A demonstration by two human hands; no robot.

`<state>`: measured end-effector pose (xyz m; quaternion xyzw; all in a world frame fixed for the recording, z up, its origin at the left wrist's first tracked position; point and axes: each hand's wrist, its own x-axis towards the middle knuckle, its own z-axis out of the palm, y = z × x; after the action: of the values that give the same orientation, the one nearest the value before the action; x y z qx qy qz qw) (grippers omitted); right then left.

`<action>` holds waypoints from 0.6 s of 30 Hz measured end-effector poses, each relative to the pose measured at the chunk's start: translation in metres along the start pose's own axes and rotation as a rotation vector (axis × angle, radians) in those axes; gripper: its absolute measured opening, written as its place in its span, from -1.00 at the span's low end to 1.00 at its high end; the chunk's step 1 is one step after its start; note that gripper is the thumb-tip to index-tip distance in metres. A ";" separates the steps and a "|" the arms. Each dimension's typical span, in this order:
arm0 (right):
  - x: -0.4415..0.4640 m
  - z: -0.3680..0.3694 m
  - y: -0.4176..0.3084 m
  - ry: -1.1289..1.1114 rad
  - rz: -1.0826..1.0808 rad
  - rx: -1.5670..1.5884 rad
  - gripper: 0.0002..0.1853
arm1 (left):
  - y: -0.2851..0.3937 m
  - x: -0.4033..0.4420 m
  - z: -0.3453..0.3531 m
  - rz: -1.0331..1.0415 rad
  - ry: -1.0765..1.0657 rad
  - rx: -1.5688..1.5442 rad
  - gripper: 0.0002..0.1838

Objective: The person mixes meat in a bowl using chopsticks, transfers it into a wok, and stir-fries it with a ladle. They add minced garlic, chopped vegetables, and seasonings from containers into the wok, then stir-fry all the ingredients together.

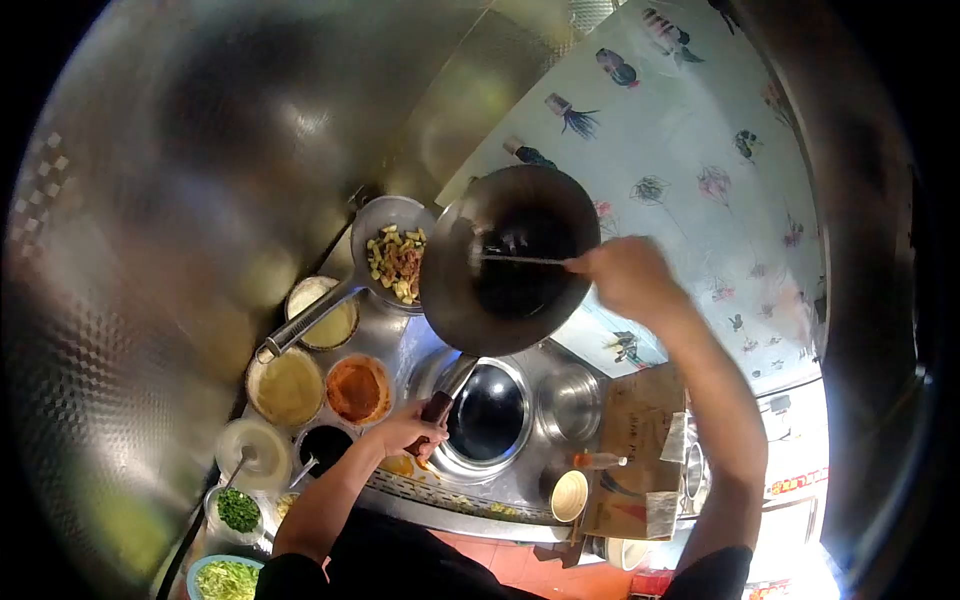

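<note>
My left hand is closed around the dark wooden handle of a wok. The wok is held raised and tilted above the round stove burner, with its dark inside showing. In my right hand is a cooking utensil with a thin metal shaft, reaching into the wok; its head is too blurred to name. Left of the wok, a round metal scoop with a long handle holds browned, cut-up food.
Bowls of orange-red seasoning, pale powder, dark liquid and chopped greens crowd the left. A metal basin, cardboard box and bottle stand right. Metal and patterned walls rise behind.
</note>
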<state>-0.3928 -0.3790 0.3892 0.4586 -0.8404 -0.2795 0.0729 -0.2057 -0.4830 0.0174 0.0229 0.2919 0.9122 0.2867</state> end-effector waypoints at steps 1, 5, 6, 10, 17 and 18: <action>0.011 0.014 -0.008 -0.045 -0.029 0.011 -0.60 | 0.002 -0.001 0.002 0.001 -0.005 0.002 -0.75; 0.024 0.040 -0.020 -0.024 -0.024 0.113 -0.55 | 0.002 -0.005 0.009 -0.051 -0.001 -0.034 -0.76; 0.019 0.041 -0.019 0.017 -0.035 0.117 -0.54 | 0.000 -0.004 0.007 -0.051 -0.002 -0.030 -0.76; -0.029 0.031 -0.002 0.096 0.019 0.142 -0.60 | -0.011 0.001 0.006 -0.066 0.021 0.029 -0.76; -0.222 0.082 0.008 0.168 0.529 0.662 -0.64 | -0.058 -0.023 0.038 -0.085 0.172 0.396 -0.80; -0.253 0.100 -0.002 0.132 0.616 0.831 -0.64 | -0.072 -0.028 0.040 -0.075 0.159 0.407 -0.79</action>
<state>-0.2848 -0.1342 0.3387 0.1969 -0.9700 0.1418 0.0164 -0.1373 -0.4286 0.0148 -0.0027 0.4921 0.8221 0.2862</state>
